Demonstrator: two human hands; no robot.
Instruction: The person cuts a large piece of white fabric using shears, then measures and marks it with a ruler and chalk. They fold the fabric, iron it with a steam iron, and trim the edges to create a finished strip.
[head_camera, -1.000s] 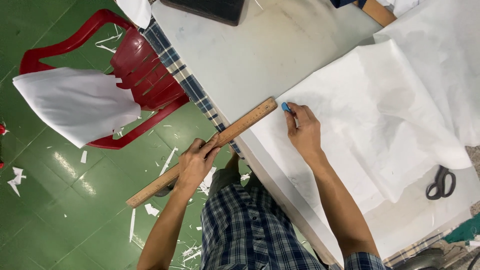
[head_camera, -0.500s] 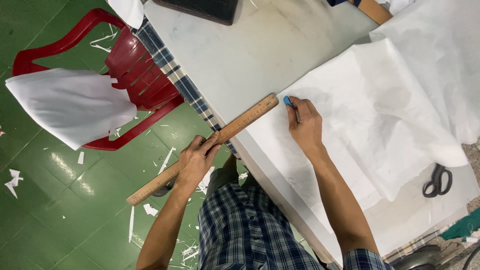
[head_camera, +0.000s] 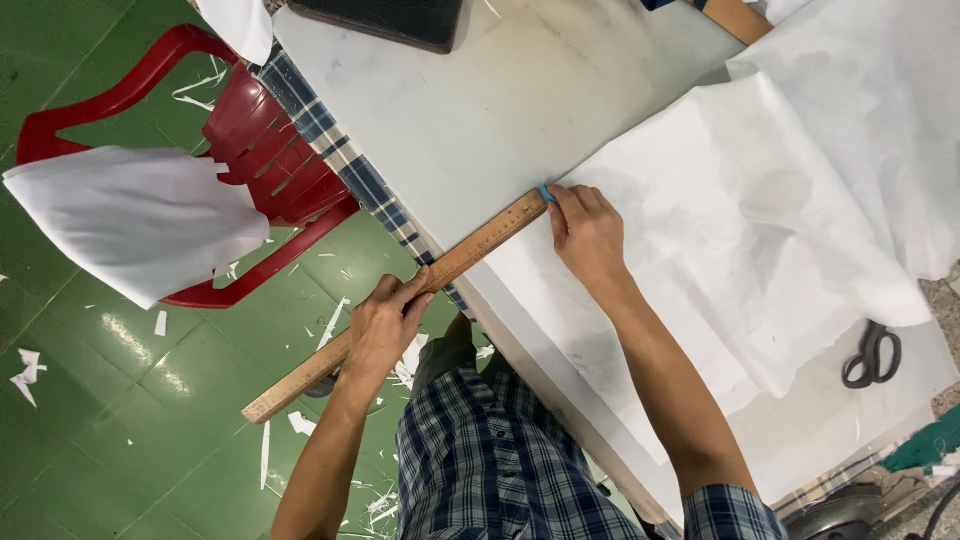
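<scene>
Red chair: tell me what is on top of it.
A white sheet lies draped over the red chair, hanging past its arm. The sheet hides part of the seat, so anything beneath it cannot be seen.

head camera, looking steeply down, close over table (head_camera: 520, 110) edge

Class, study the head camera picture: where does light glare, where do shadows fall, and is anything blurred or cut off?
Head view: soft glare patches shine on the green floor; the right hand and forearm cast a faint shadow on the white fabric; the wooden ruler and left hand are sharp; the scissors are slightly soft; the frame edge crops the red chair.
</scene>
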